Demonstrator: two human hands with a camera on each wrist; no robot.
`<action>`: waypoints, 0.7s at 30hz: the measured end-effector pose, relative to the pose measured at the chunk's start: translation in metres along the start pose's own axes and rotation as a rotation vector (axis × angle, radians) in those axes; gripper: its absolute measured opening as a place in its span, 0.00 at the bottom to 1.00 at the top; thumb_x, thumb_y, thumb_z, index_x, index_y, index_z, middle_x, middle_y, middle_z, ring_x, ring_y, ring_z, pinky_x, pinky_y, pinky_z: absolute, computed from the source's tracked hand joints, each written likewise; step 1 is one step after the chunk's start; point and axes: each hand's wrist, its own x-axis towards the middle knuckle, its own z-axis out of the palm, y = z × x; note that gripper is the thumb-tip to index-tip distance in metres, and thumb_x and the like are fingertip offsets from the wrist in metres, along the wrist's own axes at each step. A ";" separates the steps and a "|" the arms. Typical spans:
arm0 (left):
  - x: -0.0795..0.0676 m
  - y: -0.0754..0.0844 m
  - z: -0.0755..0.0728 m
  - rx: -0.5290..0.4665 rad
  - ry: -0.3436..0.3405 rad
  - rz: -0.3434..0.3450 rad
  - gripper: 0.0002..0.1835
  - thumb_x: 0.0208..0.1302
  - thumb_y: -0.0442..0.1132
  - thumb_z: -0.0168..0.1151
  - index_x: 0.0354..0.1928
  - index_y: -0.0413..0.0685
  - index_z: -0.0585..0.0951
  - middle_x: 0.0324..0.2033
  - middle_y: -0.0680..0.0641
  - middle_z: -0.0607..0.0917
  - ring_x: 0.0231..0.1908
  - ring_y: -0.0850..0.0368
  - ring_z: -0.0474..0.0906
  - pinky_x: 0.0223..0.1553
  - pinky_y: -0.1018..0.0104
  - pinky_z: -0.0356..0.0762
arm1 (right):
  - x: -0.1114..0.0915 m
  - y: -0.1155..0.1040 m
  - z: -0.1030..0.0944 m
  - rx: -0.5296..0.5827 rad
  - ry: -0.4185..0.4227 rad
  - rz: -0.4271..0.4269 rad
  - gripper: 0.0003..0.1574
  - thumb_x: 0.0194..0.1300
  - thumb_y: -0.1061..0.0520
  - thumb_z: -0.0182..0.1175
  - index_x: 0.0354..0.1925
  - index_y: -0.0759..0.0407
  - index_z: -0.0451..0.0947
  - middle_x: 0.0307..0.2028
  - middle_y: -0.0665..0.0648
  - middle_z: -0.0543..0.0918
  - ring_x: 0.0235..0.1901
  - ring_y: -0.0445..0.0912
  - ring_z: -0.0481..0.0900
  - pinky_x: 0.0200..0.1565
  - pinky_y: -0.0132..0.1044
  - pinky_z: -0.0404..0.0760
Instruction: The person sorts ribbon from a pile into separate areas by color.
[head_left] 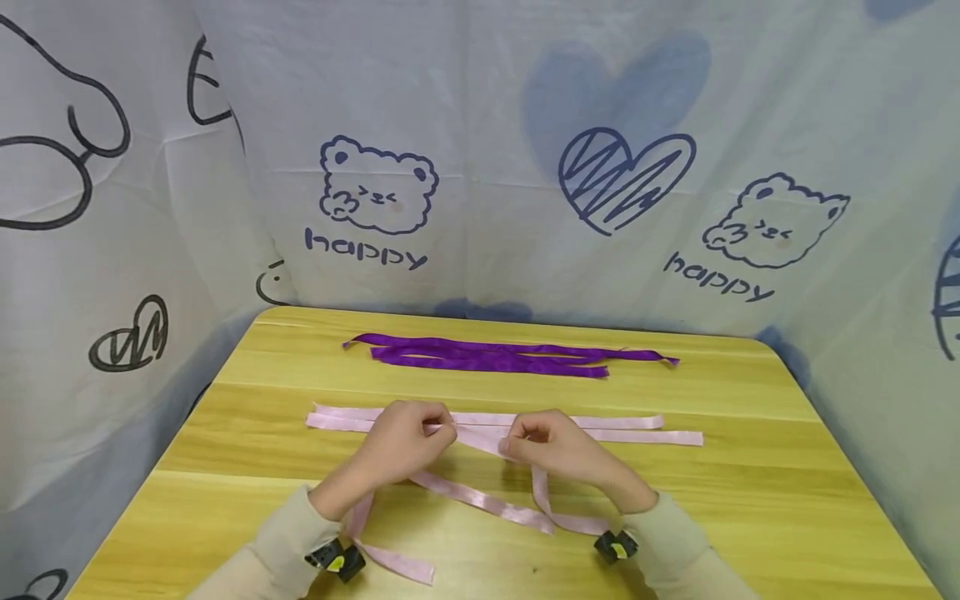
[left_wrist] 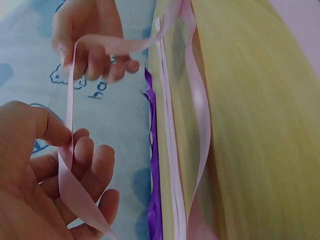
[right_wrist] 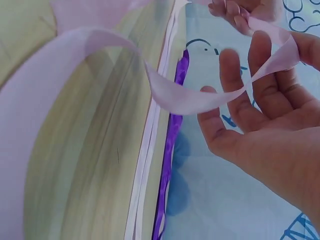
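Between my two hands stretches a pale pink ribbon [head_left: 480,438], held above the wooden table. My left hand [head_left: 411,440] pinches it between thumb and forefinger. My right hand [head_left: 558,450] pinches it a short way to the right. In the left wrist view, the span of ribbon [left_wrist: 70,105] between the hands looks straight, and loose lengths hang past both hands. From the right hand, the ribbon [right_wrist: 180,100] droops in a curve in the right wrist view. A pink length [head_left: 480,498] also lies slantwise below the hands; whether it belongs to the held ribbon I cannot tell.
Two pink ribbons [head_left: 637,435] lie side by side across the table [head_left: 765,500] just behind the hands. Farther back sits a bunch of purple ribbons [head_left: 495,358]. A printed cloth [head_left: 495,242] hangs behind the table and along both sides.
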 end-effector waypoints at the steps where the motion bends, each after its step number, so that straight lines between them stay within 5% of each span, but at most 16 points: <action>1: -0.001 -0.001 -0.002 0.003 0.009 -0.008 0.10 0.64 0.35 0.59 0.28 0.54 0.87 0.16 0.62 0.75 0.18 0.69 0.57 0.27 0.71 0.63 | -0.001 0.000 -0.002 0.004 -0.003 0.005 0.20 0.77 0.54 0.60 0.34 0.71 0.80 0.35 0.71 0.85 0.28 0.46 0.81 0.38 0.33 0.80; 8: -0.004 -0.009 -0.019 0.029 0.066 -0.077 0.11 0.64 0.38 0.59 0.27 0.58 0.86 0.13 0.61 0.71 0.17 0.67 0.55 0.25 0.69 0.61 | -0.008 0.004 -0.016 0.039 -0.017 0.062 0.23 0.79 0.51 0.60 0.31 0.68 0.78 0.24 0.73 0.83 0.23 0.60 0.85 0.22 0.30 0.71; 15: -0.010 -0.026 -0.038 0.068 0.115 -0.103 0.10 0.65 0.36 0.61 0.27 0.56 0.86 0.16 0.59 0.76 0.17 0.66 0.57 0.24 0.69 0.59 | -0.020 0.009 -0.038 0.071 -0.012 0.072 0.23 0.79 0.54 0.59 0.41 0.77 0.78 0.20 0.61 0.83 0.21 0.47 0.84 0.26 0.38 0.80; 21: -0.015 -0.038 -0.054 0.087 0.149 -0.145 0.10 0.64 0.36 0.61 0.28 0.54 0.87 0.20 0.57 0.80 0.20 0.63 0.63 0.26 0.67 0.62 | -0.028 0.012 -0.053 0.062 -0.001 0.077 0.19 0.79 0.56 0.59 0.46 0.76 0.78 0.19 0.49 0.79 0.20 0.47 0.80 0.28 0.39 0.82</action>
